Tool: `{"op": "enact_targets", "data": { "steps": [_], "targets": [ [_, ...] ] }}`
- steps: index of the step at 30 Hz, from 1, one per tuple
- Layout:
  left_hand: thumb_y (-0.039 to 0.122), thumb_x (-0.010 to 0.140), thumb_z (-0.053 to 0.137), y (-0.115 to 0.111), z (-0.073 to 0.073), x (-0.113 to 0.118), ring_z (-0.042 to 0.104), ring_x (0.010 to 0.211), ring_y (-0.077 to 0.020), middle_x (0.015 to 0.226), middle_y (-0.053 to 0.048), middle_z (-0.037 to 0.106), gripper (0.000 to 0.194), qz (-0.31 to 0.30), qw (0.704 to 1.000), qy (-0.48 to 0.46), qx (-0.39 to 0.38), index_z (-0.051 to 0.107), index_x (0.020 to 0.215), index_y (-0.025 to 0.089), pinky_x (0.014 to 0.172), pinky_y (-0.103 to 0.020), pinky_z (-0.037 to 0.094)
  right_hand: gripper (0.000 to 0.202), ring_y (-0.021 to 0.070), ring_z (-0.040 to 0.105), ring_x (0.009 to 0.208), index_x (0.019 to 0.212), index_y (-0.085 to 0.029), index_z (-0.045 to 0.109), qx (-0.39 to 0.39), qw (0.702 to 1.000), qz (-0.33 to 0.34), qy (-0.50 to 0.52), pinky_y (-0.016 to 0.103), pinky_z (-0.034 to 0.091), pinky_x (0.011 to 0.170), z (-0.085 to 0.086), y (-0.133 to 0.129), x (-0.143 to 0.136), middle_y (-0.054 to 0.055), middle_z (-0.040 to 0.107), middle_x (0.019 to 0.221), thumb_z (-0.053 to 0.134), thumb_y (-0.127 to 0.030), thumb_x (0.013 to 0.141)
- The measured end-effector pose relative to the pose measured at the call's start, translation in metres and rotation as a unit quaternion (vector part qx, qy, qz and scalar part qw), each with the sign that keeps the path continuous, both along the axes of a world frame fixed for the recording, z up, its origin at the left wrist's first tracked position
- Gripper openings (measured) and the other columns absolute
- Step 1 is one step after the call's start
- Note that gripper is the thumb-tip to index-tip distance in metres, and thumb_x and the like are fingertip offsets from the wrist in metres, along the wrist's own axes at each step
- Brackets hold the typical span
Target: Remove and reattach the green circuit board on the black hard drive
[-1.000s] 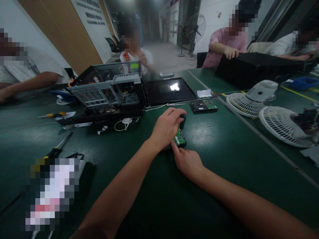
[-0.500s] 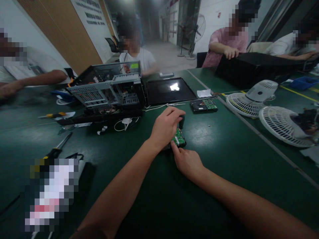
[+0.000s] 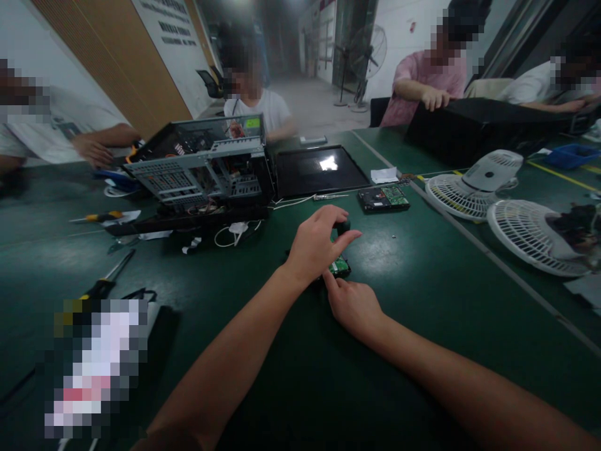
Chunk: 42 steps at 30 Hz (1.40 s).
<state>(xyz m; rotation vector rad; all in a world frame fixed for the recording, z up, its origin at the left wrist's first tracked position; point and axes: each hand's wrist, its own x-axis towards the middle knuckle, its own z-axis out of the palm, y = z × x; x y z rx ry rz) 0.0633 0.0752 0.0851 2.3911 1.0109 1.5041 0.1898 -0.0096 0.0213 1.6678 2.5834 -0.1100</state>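
Observation:
A hard drive [image 3: 340,267] with a green circuit board lies on the table in front of me, partly covered by my hands. My left hand [image 3: 315,241] is curled over it, fingers around the dark handle [image 3: 344,225] of what looks like an upright screwdriver. The thumb points out to the right across the handle; the tool's tip is hidden. Lower down, my right hand [image 3: 355,303] grips the near edge of the drive, index finger along its side and the other fingers folded. A second hard drive [image 3: 384,199] rests farther back, apart from both hands.
An opened computer case [image 3: 201,169] stands at back left, beside a black panel [image 3: 319,170]. Two white fan parts [image 3: 530,241] lie at right. A yellow-black screwdriver [image 3: 106,282] is at left. Co-workers sit across the green table [image 3: 436,351], one holding a black case [image 3: 483,128].
My left thumb has swung out to the right, away from the fingers, and the left hand has turned slightly. My right hand stays put. The co-worker's hand at far left has moved right.

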Motion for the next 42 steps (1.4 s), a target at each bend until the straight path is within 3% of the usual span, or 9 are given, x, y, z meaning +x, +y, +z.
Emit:
{"op": "enact_targets", "data": {
  "steps": [11, 16, 22, 35, 39, 42],
  "targets": [
    [0.019, 0.095, 0.068, -0.005, 0.011, -0.002, 0.063, 0.106, -0.0189, 0.111, -0.005, 0.066, 0.015, -0.014, 0.999, 0.029, -0.039, 0.062, 0.109, 0.021, 0.094, -0.036, 0.055, 0.052, 0.0264, 0.074, 0.079, 0.155, -0.013, 0.039, -0.001, 1.000, -0.003, -0.007, 0.033, 0.053, 0.063, 0.001, 0.000, -0.001, 0.015, 0.076, 0.099, 0.035, -0.018, 0.103],
    [0.015, 0.098, 0.061, -0.006, 0.013, -0.002, 0.063, 0.103, -0.0184, 0.115, -0.006, 0.064, 0.018, -0.002, 0.997, 0.041, -0.068, 0.062, 0.115, 0.021, 0.094, -0.035, 0.054, 0.054, 0.0269, 0.074, 0.080, 0.157, -0.013, 0.036, -0.010, 1.000, -0.002, -0.010, 0.034, 0.053, 0.065, 0.003, 0.000, -0.001, 0.015, 0.076, 0.101, 0.033, -0.020, 0.104],
    [0.025, 0.094, 0.072, -0.005, 0.009, -0.002, 0.063, 0.101, -0.0181, 0.109, -0.004, 0.063, 0.018, 0.008, 0.998, 0.025, -0.054, 0.065, 0.110, 0.021, 0.092, -0.034, 0.055, 0.054, 0.0267, 0.074, 0.080, 0.157, -0.012, 0.036, -0.010, 1.000, 0.002, -0.005, 0.034, 0.054, 0.065, 0.004, 0.000, -0.001, 0.016, 0.076, 0.101, 0.033, -0.020, 0.104],
    [0.007, 0.099, 0.053, -0.001, 0.011, -0.006, 0.066, 0.102, -0.0170, 0.113, -0.004, 0.068, 0.028, 0.022, 0.998, 0.056, -0.036, 0.067, 0.116, 0.023, 0.093, -0.033, 0.056, 0.059, 0.0264, 0.075, 0.082, 0.160, -0.012, 0.031, -0.008, 1.000, -0.003, -0.006, 0.035, 0.054, 0.066, 0.002, -0.001, -0.001, 0.017, 0.076, 0.100, 0.036, -0.017, 0.101],
    [0.011, 0.098, 0.060, -0.001, 0.011, -0.006, 0.069, 0.109, -0.0179, 0.118, -0.005, 0.072, 0.023, -0.009, 0.998, 0.052, -0.035, 0.065, 0.117, 0.021, 0.099, -0.036, 0.056, 0.059, 0.0272, 0.074, 0.083, 0.160, -0.012, 0.031, -0.010, 1.000, -0.003, -0.006, 0.036, 0.054, 0.066, 0.002, -0.001, -0.001, 0.017, 0.076, 0.102, 0.035, -0.017, 0.101],
    [0.019, 0.095, 0.070, 0.000, 0.007, -0.005, 0.072, 0.104, -0.0185, 0.116, -0.006, 0.073, 0.020, -0.015, 0.998, 0.037, -0.046, 0.063, 0.114, 0.020, 0.095, -0.036, 0.059, 0.057, 0.0275, 0.074, 0.082, 0.159, -0.012, 0.032, -0.015, 1.000, -0.004, -0.008, 0.036, 0.054, 0.066, 0.003, 0.000, -0.002, 0.017, 0.075, 0.103, 0.033, -0.018, 0.103]
  ]
}}
